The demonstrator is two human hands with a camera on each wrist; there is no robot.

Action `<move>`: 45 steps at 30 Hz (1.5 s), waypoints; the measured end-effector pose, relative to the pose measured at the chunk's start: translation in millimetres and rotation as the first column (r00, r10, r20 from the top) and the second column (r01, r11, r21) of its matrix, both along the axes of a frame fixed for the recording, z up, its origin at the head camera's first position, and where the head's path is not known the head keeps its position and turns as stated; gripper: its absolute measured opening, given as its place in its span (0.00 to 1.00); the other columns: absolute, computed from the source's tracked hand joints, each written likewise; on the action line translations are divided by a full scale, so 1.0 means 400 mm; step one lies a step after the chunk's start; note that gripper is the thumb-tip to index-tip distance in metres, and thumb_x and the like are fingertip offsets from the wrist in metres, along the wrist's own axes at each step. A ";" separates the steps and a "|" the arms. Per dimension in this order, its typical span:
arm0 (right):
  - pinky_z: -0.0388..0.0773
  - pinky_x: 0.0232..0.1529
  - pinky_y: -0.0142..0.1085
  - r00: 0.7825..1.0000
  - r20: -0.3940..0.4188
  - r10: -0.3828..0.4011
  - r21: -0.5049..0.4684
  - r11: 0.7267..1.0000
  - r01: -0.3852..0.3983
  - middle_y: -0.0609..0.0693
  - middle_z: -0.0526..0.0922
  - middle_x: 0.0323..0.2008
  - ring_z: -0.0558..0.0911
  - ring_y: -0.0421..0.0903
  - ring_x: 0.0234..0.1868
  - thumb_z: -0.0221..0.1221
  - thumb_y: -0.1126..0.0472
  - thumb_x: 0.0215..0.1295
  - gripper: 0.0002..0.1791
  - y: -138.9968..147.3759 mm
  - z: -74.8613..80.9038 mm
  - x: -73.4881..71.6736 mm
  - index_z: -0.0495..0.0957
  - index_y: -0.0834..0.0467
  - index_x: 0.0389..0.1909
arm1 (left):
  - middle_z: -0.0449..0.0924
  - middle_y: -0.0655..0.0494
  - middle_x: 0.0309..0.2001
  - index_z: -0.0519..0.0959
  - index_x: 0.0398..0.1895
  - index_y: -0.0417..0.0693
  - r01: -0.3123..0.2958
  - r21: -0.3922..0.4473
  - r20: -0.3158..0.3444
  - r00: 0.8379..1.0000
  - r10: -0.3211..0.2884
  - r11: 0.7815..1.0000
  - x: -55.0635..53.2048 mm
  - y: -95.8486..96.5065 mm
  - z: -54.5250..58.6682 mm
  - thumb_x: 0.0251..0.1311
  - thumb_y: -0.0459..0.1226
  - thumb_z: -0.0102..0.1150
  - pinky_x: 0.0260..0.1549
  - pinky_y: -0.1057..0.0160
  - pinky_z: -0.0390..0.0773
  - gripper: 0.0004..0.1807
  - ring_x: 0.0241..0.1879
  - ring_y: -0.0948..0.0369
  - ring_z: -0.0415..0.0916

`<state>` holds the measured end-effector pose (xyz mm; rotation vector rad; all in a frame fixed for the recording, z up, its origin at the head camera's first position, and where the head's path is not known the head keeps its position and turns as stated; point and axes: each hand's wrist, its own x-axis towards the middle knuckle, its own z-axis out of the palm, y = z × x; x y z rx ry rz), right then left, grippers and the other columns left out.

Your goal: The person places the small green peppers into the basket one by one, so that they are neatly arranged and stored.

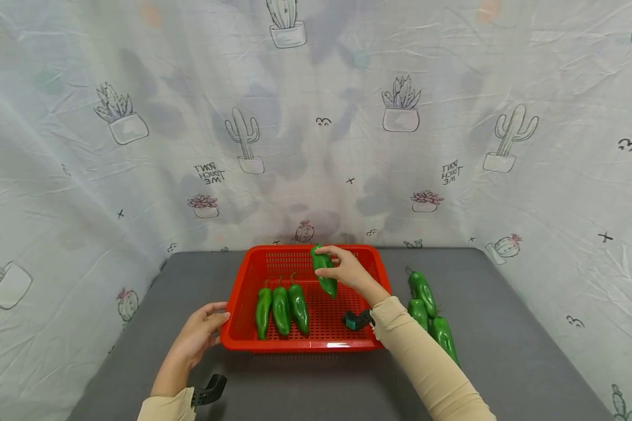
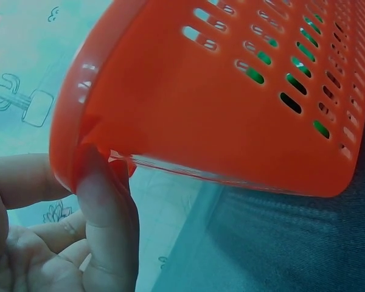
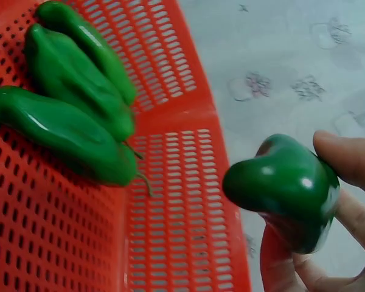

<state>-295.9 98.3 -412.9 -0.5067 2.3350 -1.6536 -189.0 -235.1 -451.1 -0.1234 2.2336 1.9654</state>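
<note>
A red slotted plastic basket stands on the grey table. My left hand pinches its left rim between thumb and fingers; the left wrist view shows the thumb against the rim close up. Above the basket's back right part, my right hand grips a green pepper, which hangs tilted with its tip downward. In the right wrist view this pepper points its end at the camera. Three green peppers lie side by side in the left half of the basket, stems toward the back.
To the right of the basket, several green peppers lie in a group on the grey table, partly hidden by my right sleeve. A pale curtain with cactus drawings hangs behind the table and along both sides.
</note>
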 end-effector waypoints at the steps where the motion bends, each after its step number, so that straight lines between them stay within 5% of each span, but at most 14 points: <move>1: 0.79 0.38 0.41 1.000 0.002 0.003 0.017 1.000 -0.003 0.59 0.73 0.56 0.79 0.53 0.47 0.64 0.60 0.60 0.28 -0.007 -0.004 -0.001 0.70 0.53 0.62 | 0.77 0.42 0.50 0.59 0.65 0.33 -0.001 -0.001 0.002 1.000 0.001 1.000 -0.001 0.001 0.000 0.69 0.36 0.49 0.36 0.61 0.80 0.25 0.41 0.58 0.79; 13: 0.70 0.57 0.53 0.997 0.054 0.050 0.207 0.977 -0.060 0.56 0.64 0.67 0.62 0.59 0.68 0.67 0.59 0.56 0.23 -0.061 -0.045 -0.011 0.77 0.49 0.54 | 0.79 0.47 0.46 0.58 0.65 0.33 -0.004 -0.001 0.015 1.000 0.004 1.000 -0.004 -0.002 0.003 0.69 0.36 0.49 0.35 0.62 0.80 0.26 0.38 0.61 0.79; 18: 0.69 0.59 0.53 0.996 0.070 0.052 0.252 0.965 -0.068 0.57 0.65 0.67 0.61 0.59 0.69 0.67 0.61 0.56 0.23 -0.066 -0.061 -0.017 0.77 0.50 0.53 | 0.80 0.52 0.44 0.58 0.65 0.34 -0.005 0.009 0.023 1.000 0.005 1.000 -0.009 -0.005 0.004 0.68 0.36 0.49 0.34 0.63 0.79 0.26 0.36 0.63 0.79; 33: 0.69 0.58 0.50 0.982 0.129 0.135 0.364 0.915 -0.174 0.59 0.64 0.67 0.62 0.58 0.68 0.67 0.63 0.55 0.27 -0.067 -0.098 -0.025 0.74 0.52 0.57 | 0.78 0.45 0.49 0.58 0.66 0.34 0.003 -0.006 0.029 1.000 -0.003 1.000 -0.006 -0.003 0.006 0.69 0.36 0.49 0.36 0.63 0.79 0.26 0.38 0.62 0.79; 45: 0.71 0.57 0.47 0.966 0.206 0.158 0.334 0.916 -0.221 0.58 0.67 0.64 0.66 0.55 0.64 0.66 0.66 0.54 0.28 -0.065 -0.131 -0.043 0.74 0.52 0.58 | 0.78 0.45 0.48 0.58 0.66 0.33 0.007 -0.004 0.023 1.000 -0.007 1.000 -0.006 -0.001 0.010 0.69 0.36 0.49 0.35 0.63 0.80 0.26 0.38 0.61 0.79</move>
